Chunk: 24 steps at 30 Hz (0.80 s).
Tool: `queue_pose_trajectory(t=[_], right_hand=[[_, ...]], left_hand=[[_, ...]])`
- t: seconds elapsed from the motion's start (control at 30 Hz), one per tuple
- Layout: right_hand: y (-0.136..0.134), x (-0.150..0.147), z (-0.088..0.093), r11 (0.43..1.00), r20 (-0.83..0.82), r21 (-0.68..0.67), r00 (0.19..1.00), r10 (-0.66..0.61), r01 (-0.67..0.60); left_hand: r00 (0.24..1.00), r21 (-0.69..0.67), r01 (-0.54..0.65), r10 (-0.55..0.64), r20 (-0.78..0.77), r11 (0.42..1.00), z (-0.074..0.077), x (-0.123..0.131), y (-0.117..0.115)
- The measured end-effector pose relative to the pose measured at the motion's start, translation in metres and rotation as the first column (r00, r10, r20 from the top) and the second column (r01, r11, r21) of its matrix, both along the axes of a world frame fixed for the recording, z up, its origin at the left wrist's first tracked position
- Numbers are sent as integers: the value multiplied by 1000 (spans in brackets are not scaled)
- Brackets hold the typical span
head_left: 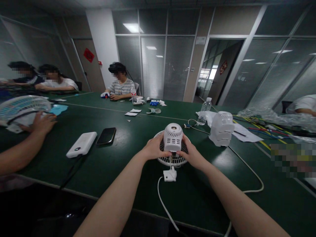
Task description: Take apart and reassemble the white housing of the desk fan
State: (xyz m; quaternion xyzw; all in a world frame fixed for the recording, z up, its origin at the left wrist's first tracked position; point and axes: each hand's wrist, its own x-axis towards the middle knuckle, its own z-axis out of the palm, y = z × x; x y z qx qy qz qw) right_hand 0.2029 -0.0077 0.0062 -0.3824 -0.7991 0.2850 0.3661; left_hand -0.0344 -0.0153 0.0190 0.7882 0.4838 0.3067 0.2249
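Note:
A white fan motor housing [173, 135] with slotted vents stands upright on a round white fan grille [182, 161] that lies on the green table. From the left side, my left hand [154, 147] grips the housing, its thumb along the lower front. My right hand [192, 152] closes on the opposite side, thumbs nearly meeting at the bottom. Between the thumbs is a small dark gap, details unclear. Just below hangs a small white plastic bracket [170, 175], with a white cord [161, 197] running down toward the table edge.
Right of my hands stand another white housing [222, 128] and a water bottle [204, 110]. A phone [106, 136] and a white power bank [82, 144] lie to the left. Beside them, another person's hand [40, 123] touches a fan [23, 110]. Cables [261, 126] spread at right.

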Motion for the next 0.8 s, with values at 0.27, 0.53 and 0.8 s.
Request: queue_pose_trajectory(t=[0.27,0.53,0.8], right_hand=[[7,16,3,981,-84,80,982,-168,175],[5,24,10,976,-209,34,956,-204,215],[5,13,-4,973,-42,-87,975,-220,215]], left_hand=[[990,22,-109,111,-86,994,4,-9,0],[986,-24,-90,93,138,996,7,-4,-2],[965,-97,-98,118,234,990,10,-5,-4]])
